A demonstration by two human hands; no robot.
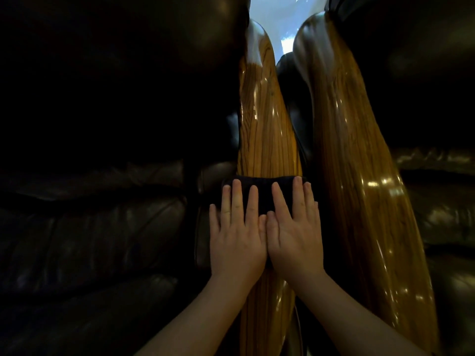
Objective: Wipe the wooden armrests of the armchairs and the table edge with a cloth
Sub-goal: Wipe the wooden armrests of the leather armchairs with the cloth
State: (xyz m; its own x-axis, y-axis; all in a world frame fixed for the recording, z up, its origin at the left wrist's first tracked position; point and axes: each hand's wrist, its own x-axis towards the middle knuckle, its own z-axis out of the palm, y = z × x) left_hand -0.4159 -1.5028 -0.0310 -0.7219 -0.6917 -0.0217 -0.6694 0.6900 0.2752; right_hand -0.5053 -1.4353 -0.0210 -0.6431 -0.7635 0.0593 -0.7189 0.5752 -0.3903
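Two glossy wooden armrests run away from me side by side. On the left armrest [267,129] lies a dark cloth [262,191], draped across its width. My left hand [237,235] and my right hand [295,235] press flat on the cloth, side by side, fingers stretched forward and thumbs touching. The right armrest [359,176] is bare and shines with reflections. The part of the left armrest under the cloth and hands is hidden.
Dark leather seat cushions [90,227] of one armchair fill the left, and another armchair's cushions [442,201] fill the right. A narrow gap [300,140] separates the two armrests. A bright floor patch [277,19] shows at the top.
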